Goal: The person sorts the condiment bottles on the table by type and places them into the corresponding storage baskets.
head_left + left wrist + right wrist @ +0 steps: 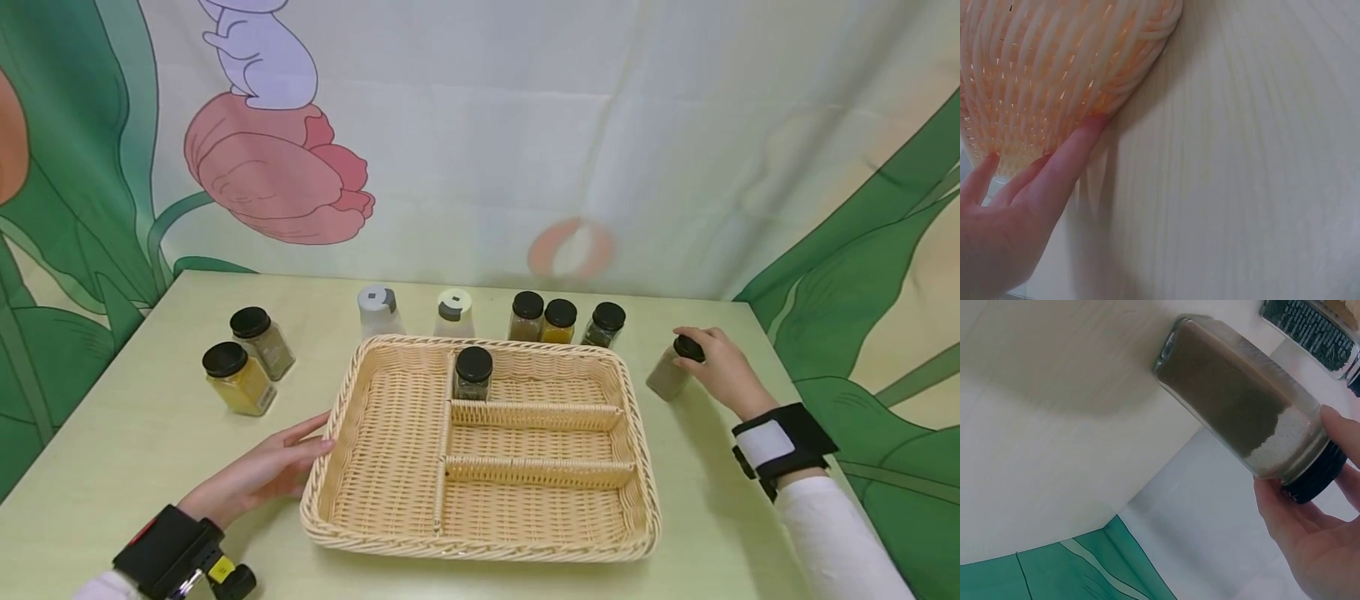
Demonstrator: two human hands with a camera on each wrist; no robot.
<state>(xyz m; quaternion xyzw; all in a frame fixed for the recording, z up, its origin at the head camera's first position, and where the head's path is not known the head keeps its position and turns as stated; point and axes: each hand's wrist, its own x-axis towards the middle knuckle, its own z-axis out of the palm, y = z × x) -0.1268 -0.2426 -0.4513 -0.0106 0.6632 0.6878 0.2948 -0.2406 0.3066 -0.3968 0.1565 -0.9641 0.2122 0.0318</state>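
At the right of the table, my right hand (722, 371) holds a spice jar (667, 375) near its black cap, thumb and fingers on either side. The right wrist view shows brown powder in this clear glass jar (1222, 394), with the cap (1315, 474) by the fingers. My left hand (262, 475) touches the left side of a wicker basket (480, 550) with extended fingers. Those fingertips lie against the woven wall (1041, 75) in the left wrist view. One black-capped jar (472, 375) stands in the basket's back right compartment.
Two jars, one with yellow powder (243, 387) and one greenish (272, 350), stand at the left. Behind the basket are a grey-capped bottle (378, 310), a pale-capped bottle (454, 312) and three black-capped jars (558, 321). A printed curtain (480, 167) hangs at the back.
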